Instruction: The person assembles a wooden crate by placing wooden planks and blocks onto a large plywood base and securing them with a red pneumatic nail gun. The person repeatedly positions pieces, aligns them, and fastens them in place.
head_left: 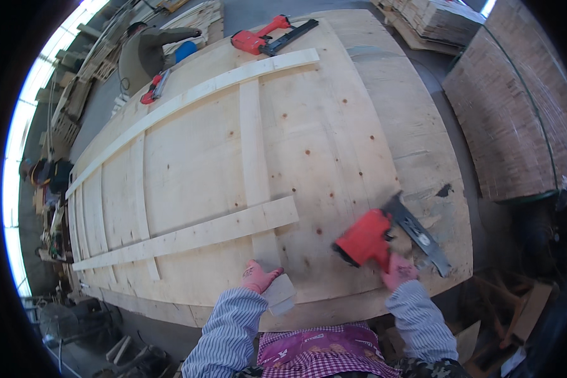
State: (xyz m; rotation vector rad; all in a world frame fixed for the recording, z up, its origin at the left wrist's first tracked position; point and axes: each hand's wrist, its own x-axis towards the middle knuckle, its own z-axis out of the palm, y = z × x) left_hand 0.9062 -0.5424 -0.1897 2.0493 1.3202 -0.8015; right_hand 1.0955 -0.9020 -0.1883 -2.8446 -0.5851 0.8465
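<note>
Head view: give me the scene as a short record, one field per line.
left hand: left hand at a small pale wood piece; firmness of hold unclear
right hand: right hand gripping a red nail gun, slightly blurred
work surface: plywood panel
on panel: near long slat, far long slat, several crosspieces between them
other tools: second red nail gun, beyond the far slat
background: another person, upper left

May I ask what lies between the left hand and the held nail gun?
The head view shows a wood piece by the left hand, then bare plywood.
</note>
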